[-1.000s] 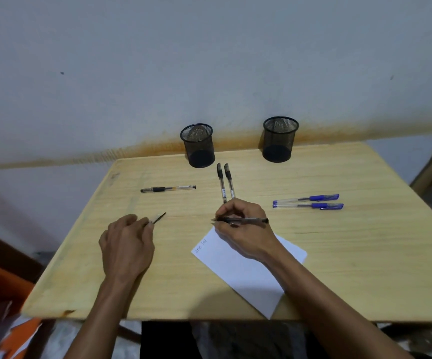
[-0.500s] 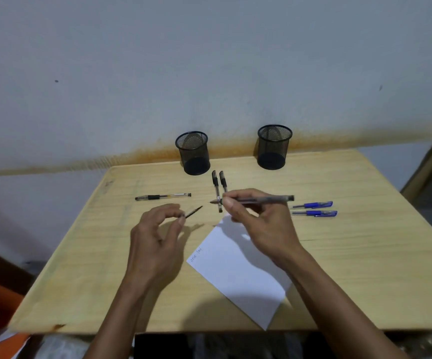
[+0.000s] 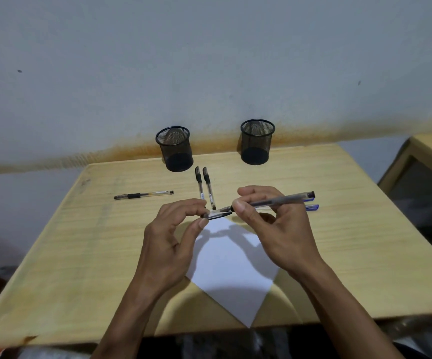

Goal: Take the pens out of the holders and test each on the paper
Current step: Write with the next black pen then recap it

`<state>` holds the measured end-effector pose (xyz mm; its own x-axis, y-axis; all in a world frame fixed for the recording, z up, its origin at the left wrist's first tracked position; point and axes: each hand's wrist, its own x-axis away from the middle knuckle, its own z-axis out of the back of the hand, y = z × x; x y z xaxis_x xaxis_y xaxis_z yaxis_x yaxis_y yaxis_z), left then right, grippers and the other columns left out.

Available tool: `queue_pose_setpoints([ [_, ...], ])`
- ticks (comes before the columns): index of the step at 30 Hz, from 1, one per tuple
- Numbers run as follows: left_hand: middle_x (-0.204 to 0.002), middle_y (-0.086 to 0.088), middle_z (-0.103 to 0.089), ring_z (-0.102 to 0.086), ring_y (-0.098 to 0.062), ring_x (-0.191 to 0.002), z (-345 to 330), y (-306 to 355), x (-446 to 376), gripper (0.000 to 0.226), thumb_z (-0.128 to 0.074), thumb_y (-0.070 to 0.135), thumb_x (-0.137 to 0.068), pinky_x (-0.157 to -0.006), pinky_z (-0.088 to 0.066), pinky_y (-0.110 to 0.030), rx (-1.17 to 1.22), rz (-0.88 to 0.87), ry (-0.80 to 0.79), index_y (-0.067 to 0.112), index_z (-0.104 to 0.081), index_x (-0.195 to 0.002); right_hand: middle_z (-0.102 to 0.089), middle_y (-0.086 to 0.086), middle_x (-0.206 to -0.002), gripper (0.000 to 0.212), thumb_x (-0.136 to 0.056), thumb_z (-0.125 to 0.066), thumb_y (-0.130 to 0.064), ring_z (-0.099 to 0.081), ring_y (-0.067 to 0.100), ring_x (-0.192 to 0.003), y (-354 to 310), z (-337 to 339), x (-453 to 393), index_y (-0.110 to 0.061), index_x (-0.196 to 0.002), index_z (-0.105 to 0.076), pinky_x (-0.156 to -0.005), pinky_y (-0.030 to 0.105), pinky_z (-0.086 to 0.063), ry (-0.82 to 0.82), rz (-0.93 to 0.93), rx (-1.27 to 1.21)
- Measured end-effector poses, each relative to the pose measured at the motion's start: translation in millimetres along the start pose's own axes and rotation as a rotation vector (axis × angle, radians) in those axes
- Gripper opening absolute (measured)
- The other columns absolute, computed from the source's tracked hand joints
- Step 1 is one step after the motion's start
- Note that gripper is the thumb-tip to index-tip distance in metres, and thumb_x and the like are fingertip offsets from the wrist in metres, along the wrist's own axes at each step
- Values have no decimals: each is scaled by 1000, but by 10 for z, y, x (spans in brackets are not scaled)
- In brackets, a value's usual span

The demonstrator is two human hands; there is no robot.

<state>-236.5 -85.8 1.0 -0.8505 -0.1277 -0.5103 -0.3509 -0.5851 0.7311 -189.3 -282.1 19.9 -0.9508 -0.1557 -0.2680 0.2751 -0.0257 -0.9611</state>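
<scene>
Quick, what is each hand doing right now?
Left hand: closed, pinching the pen cap.
Right hand: closed, holding the pen, tip at the cap.

2 holders point(image 3: 174, 152) behind pens point(image 3: 206, 186), paper point(image 3: 231, 265) in front.

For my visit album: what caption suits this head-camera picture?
Left hand brings a cap to the pen in the right hand, above the paper.
</scene>
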Motion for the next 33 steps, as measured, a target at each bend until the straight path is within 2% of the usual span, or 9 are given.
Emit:
queue_pose_setpoints([
  [3, -114, 13, -70, -61, -11, -117, 16, -25, -3, 14, -65, 20, -90, -97, -46, -22, -8, 2, 11, 22, -72, -102, -73, -5, -108, 10, -76, -76, -39, -68, 9, -108, -22, 14, 13, -30, -80, -78, -83, 48, -61, 33, 27, -27],
  [6, -114, 14, -69, -60, -9, -117, 18, -4, -12, 13, -65, 20, -90, -97, -45, -22, -20, 1, 0, 21, -72, -102, -73, -8, -105, 1, -79, -78, -34, -68, 9, -108, -21, -17, 8, -34, -79, -78, -82, 49, -61, -5, 23, -9],
  [8, -113, 18, -69, -61, -8, -116, 6, 45, -18, 13, -65, 21, -91, -97, -45, -20, -7, -5, -17, 24, -71, -103, -73, -11, -105, 7, -82, -79, -29, -68, 7, -108, -10, -44, 8, -36, -79, -78, -82, 49, -61, -20, 15, 10],
  [12, -106, 18, -70, -64, -8, -109, -23, 120, -24, 14, -64, 32, -92, -91, -46, -17, 37, 50, -43, 28, -71, -104, -73, -9, -106, 3, -80, -79, -31, -67, 6, -109, -14, -61, 7, -28, -82, -79, -87, 51, -59, -28, -31, -20],
  [17, -98, 11, -73, -67, -5, -101, -77, 184, -43, 12, -64, 24, -91, -86, -45, -12, 64, 80, -13, 22, -73, -100, -76, -9, -100, 9, -77, -77, -36, -69, 6, -105, -24, -93, 37, -28, -82, -78, -81, 38, -60, 7, -13, -42],
  [22, -95, 11, -70, -67, -5, -97, -123, 191, -57, 11, -64, 22, -90, -84, -43, -10, 51, 72, -6, 24, -73, -97, -77, -8, -94, 9, -83, -78, -26, -70, 8, -100, 20, -127, 59, -19, -89, -78, -81, 43, -62, 11, -35, -42],
  [27, -97, 13, -71, -66, -4, -99, -113, 178, -96, 12, -65, 25, -89, -84, -42, -8, 23, 61, -27, 23, -74, -97, -78, -7, -95, 22, -72, -82, -39, -71, 9, -100, -15, -61, 29, -25, -89, -79, -88, 50, -60, -20, -116, -62],
  [30, -98, 17, -70, -66, -2, -98, -77, 119, -128, 10, -66, 27, -90, -83, -43, -9, -22, 52, -17, 26, -73, -97, -75, -6, -108, 50, -65, -88, -47, -69, 16, -110, -9, 92, 9, -30, -110, -75, -95, 43, -58, 101, -193, -167],
  [33, -96, 26, -66, -64, -2, -97, -57, 60, -164, 12, -63, 32, -91, -84, -46, -17, -93, 9, 8, 27, -72, -97, -63, -7, -117, 48, -77, -82, -41, -61, 17, -110, -51, 284, 32, -34, -123, -67, -88, 32, -53, 340, 80, 223],
])
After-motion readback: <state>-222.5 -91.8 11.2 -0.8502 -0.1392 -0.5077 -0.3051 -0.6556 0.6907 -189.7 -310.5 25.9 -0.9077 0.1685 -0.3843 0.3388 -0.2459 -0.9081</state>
